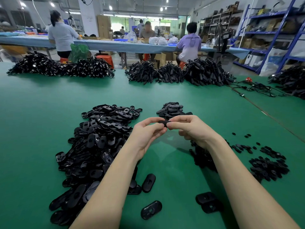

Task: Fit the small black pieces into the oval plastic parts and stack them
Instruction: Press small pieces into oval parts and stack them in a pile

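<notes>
Between both hands, above the green table [41, 113], I hold one black oval plastic part [164, 123] edge-on. My left hand [146, 133] pinches its left end and my right hand [189, 128] pinches its right end. A large heap of loose oval parts [99, 141] lies to the left. Behind my hands sits a small stack of oval parts [172, 109]. Small black pieces [269, 166] lie scattered and piled at the right. Whether a small piece sits in the held part is hidden by my fingers.
Several single oval parts [151, 209] lie near the front edge, between and beside my forearms. Big mounds of black cable assemblies [178, 74] line the table's far side, with loose cables [257, 88] at the right. People sit at a far bench [115, 44]; blue shelves [272, 30] stand at right.
</notes>
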Available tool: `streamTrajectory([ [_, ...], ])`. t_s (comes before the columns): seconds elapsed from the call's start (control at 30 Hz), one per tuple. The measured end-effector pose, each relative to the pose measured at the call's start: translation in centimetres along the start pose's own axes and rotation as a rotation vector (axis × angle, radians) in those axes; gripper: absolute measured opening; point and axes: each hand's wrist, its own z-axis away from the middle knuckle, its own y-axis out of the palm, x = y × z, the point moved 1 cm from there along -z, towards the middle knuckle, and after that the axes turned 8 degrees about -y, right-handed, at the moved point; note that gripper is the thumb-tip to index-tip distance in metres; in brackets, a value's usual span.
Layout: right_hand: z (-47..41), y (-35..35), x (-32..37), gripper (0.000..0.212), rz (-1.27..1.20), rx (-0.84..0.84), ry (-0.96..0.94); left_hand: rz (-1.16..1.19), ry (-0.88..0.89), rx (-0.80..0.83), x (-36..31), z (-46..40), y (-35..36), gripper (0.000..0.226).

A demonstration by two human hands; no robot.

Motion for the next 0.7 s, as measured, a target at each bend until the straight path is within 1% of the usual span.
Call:
streamTrajectory([
  [0.17,-0.14,0.09,0.41,0.008,0.1,-0.05,-0.003,-0.057,0.005,-0.03,0.05,-0.07,0.04,0.018],
  [0.43,-0.28,0.22,0.05,0.009,0.109,-0.067,-0.058,-0.229,0.077,-0.093,0.64,-0.1,0.04,0.017],
  [0.7,-0.3,0.66,-0.54,0.015,0.111,-0.08,-0.111,-0.332,0.099,-0.152,0.93,-0.1,0.06,0.018],
])
